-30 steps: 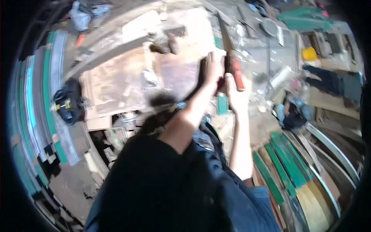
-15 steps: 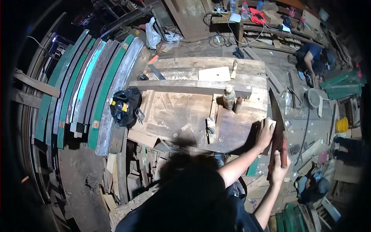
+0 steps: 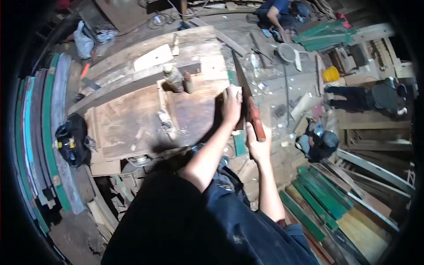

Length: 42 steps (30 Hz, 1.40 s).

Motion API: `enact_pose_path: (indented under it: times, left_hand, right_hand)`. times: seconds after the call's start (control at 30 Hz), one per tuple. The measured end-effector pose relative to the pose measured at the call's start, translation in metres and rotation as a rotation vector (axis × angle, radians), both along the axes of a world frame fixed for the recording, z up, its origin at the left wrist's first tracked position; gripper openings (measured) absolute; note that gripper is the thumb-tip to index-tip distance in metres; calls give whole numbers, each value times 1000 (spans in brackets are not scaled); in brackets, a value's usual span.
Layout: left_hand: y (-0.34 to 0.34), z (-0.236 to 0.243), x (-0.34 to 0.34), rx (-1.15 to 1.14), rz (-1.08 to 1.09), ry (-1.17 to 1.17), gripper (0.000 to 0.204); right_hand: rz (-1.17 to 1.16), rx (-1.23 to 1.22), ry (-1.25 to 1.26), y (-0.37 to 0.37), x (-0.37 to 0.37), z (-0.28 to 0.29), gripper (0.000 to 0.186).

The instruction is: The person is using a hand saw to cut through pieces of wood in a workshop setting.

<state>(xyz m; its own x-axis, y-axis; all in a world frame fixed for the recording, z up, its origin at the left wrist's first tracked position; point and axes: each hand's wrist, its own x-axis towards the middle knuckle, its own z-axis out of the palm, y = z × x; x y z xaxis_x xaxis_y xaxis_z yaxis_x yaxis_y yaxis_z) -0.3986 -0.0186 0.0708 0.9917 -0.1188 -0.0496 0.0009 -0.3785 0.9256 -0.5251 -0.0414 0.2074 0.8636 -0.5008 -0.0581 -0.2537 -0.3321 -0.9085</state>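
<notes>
My right hand (image 3: 258, 143) is wrapped round the reddish-brown handle (image 3: 255, 120) of a handsaw. Its long dark blade (image 3: 242, 77) points away from me beside the right edge of the wooden workbench (image 3: 201, 95). At that edge my left hand (image 3: 230, 108) is closed on a small pale wood block, mostly covered by the fingers. Whether the saw's teeth touch the block cannot be made out. Farther left on the bench stand a stained bottle (image 3: 173, 79) and a smaller brown object (image 3: 188, 83). A narrow pale tool or block (image 3: 166, 123) lies nearer me.
A black plastic bag (image 3: 73, 141) sits at the bench's left, by long green and grey planks (image 3: 52, 132). A person (image 3: 276, 17) crouches at the far right, near a round basin (image 3: 286, 53). Two other people are at right. Green boards (image 3: 322, 194) lie lower right.
The view has swung to the right, so the bench and planks sit farther left in it. Both hands keep their holds at the bench's right edge.
</notes>
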Motion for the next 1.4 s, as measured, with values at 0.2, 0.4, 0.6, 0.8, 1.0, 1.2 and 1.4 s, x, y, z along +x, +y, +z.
enact_pose_path:
  times: [0.2,0.4,0.6,0.8,1.0,1.2,1.4]
  left_hand:
    - [-2,-8,-4,8,79,-61,39]
    - [-2,-14,-4,88,51,-162,37]
    - [-3,0,-5,161,33,16,30]
    - [-1,4,-4,24,49,-3,37]
    - [0,12,-3,74,-21,57,36]
    - [4,-3,-5,148,5,87,41]
    - [3,14,-5,88,40,-6,36]
  right_hand:
    - [23,-76,179,30,-85,97,16]
    - [27,-37,276,26,-49,70,14]
    - [-151,274,231,-9,24,26,11]
    - [-100,106,325,28,-76,133,46]
    - [-86,96,246,0,19,41,34]
    - [-206,243,302,-12,45,42,12]
    - [-222,244,443,22,-19,157,45]
